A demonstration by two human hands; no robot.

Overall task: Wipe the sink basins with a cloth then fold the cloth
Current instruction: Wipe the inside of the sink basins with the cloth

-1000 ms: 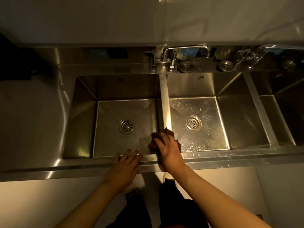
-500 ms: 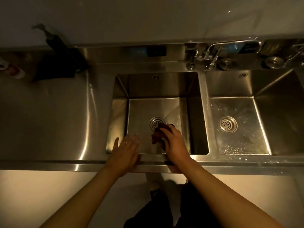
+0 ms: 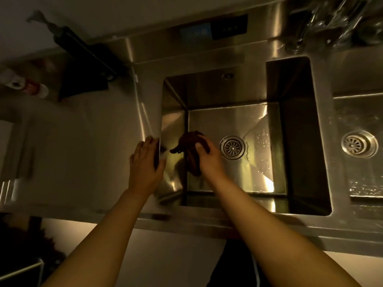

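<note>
Head view: left hand [image 3: 145, 162] lies open and flat on the sink rim [image 3: 159, 112] — right hand [image 3: 209, 160] grips the bunched cloth [image 3: 189, 146] low in the basin, beside the drain [image 3: 232, 147].

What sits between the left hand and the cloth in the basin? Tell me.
In the head view, only the basin's left wall lies between them. The left hand rests on the rim, and the right hand grips the dark cloth just inside.
</note>
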